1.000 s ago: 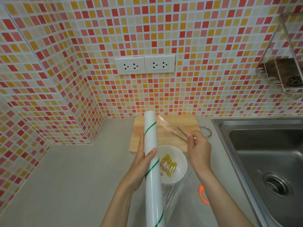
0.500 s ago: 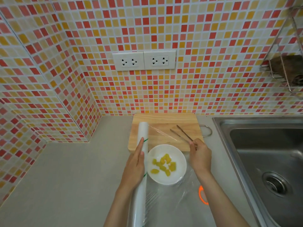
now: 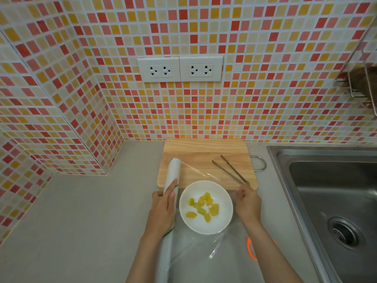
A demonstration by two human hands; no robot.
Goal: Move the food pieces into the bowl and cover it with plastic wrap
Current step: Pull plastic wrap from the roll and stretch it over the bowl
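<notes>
Clearly the plastic wrap (image 3: 195, 172) is flimsy and clingy, so the right hand (image 3: 247, 203) pinches its edge at the bowl's (image 3: 224, 193) three o'clock while the left hand (image 3: 163, 211) clasps the stiff roll (image 3: 172, 174) at nine.

Pale wooden cutting board (image 3: 204, 154) at centre, grain visible; glossy white bowl (image 3: 224, 225) below it; clear, shiny plastic wrap (image 3: 195, 252); matt grey counter (image 3: 81, 211); brushed-metal sink (image 3: 326, 190) at right; thin metal tongs (image 3: 230, 170).

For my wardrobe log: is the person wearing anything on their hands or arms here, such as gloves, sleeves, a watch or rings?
Nothing that shows. The left hand and right hand are bare, without gloves, and both forearms are uncovered down to the frame edge. No watch, bracelet or ring is visible.
</notes>
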